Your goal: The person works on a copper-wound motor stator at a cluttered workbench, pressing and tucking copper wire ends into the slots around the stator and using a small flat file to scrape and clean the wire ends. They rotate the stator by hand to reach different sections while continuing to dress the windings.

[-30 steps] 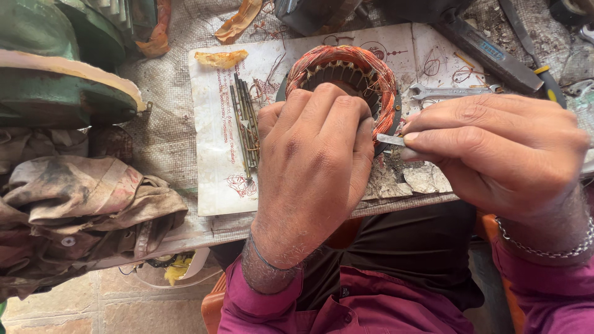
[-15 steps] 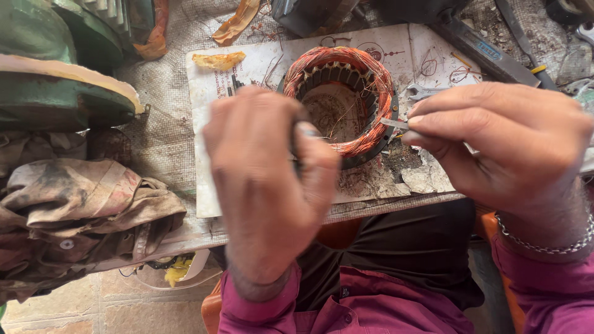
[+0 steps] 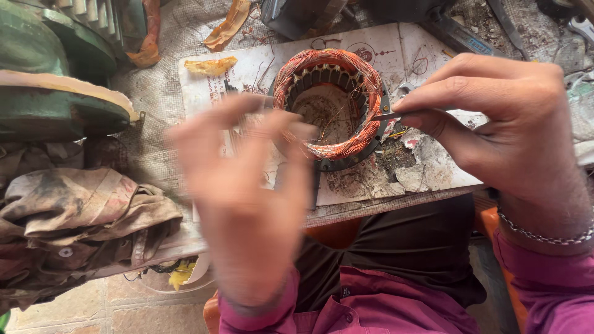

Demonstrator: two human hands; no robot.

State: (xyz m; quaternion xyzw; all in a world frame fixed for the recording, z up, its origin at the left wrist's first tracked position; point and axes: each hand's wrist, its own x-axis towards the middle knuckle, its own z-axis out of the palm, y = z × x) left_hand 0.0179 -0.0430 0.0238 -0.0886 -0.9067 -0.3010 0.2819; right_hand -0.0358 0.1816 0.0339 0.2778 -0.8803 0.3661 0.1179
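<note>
A round motor stator point(image 3: 331, 102) wound with copper wire lies on a white paper sheet point(image 3: 260, 68) on the workbench. My right hand point(image 3: 501, 130) pinches a thin metal tool point(image 3: 388, 115) whose tip touches the stator's right rim. My left hand point(image 3: 244, 185) hovers, blurred, in front of the stator's left side with fingers spread and nothing in it, not touching the stator.
A green motor housing point(image 3: 55, 93) sits at the far left. Dirty rags point(image 3: 74, 216) are heaped below it. Yellow paper scraps point(image 3: 210, 65) lie on the sheet, and debris point(image 3: 408, 167) lies beside the stator. Tools point(image 3: 458, 34) rest at the back right.
My left hand has lifted off the stator and drawn back toward me, opening its fingers. The stator is now uncovered. My right hand stays at the rim with the tool.
</note>
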